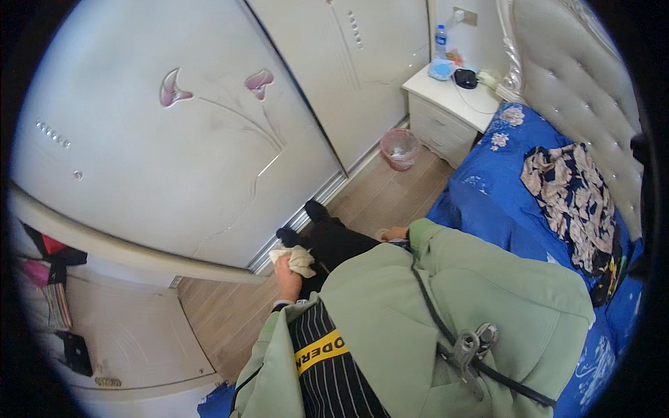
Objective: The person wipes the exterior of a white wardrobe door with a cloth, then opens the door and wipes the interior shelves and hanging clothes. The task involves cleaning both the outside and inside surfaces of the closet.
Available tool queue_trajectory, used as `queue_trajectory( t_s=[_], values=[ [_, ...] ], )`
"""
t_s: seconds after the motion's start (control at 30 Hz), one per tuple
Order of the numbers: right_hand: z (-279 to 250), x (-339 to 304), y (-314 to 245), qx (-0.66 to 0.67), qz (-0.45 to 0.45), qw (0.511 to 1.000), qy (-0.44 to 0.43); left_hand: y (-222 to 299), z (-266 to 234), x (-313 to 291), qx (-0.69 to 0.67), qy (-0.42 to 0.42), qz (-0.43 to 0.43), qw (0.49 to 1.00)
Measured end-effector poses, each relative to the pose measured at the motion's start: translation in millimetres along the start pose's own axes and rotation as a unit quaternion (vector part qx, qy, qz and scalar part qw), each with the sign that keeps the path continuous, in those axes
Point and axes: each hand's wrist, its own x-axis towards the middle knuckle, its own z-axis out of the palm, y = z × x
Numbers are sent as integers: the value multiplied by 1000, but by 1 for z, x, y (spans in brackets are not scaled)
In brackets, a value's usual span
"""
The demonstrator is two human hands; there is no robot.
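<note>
Cloth (301,259): cream, crumpled, up in your left hand (287,279), in view beside your left shoe (287,237) and in front of the wardrobe (174,146). Can't tell whether it touches the wardrobe door; overlap only.

Hands: left one is grasping the cloth, fingers curled round its near side, the bunched part sticking out past them. Right hand (397,233) sits just beyond the sleeve cuff, mostly hidden; a small pale bit shows at its fingers, too small to identify. Can't tell whether you've got that gripped or just near.

Handling, my judgement: cloth should be light, soft, limp, no fragility worry. Looks folded into a loose wad, so it'll probably flop open if you pinch only a corner. Better hold: whole bunch across the palm, fingers spread behind it, thumb on top. Slip risk looks low; damp or dry, can't tell. Keep loose edges tucked in, or they may hang and catch.

Around you: floor (387,191) ahead, pink bin (400,150) near the nightstand (439,124), bed (477,198) on your right with patterned fabric (571,191) on it. Your green jacket (481,272) fills much of the lower view.
</note>
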Motion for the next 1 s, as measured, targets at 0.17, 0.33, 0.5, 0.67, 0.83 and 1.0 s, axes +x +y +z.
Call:
queue_trajectory(
  t_s=[0.17, 0.33, 0.5, 0.67, 0.83, 1.0],
  values=[
    [-1, -9, 18, 16, 14, 1000, 15, -5, 2, -5, -4, -10, -71, 997],
    [-14, -14, 13, 58, 90, 994, 28, 0, -1, -6, -54, -2, -103, 993],
    [-26, 5, 3, 65, 125, 978, 153, 4, 2, -2, -78, 36, -86, 993],
    [-87, 66, -31, 200, 114, 930, 288, -2, 2, 13, -23, 15, -94, 995],
    [-233, 125, -162, 244, -62, 844, 473, -9, -3, 40, 4, -56, -114, 992],
    [-329, 179, -266, 234, -135, 720, 639, -27, -4, 72, 9, -114, -157, 981]
  ],
)
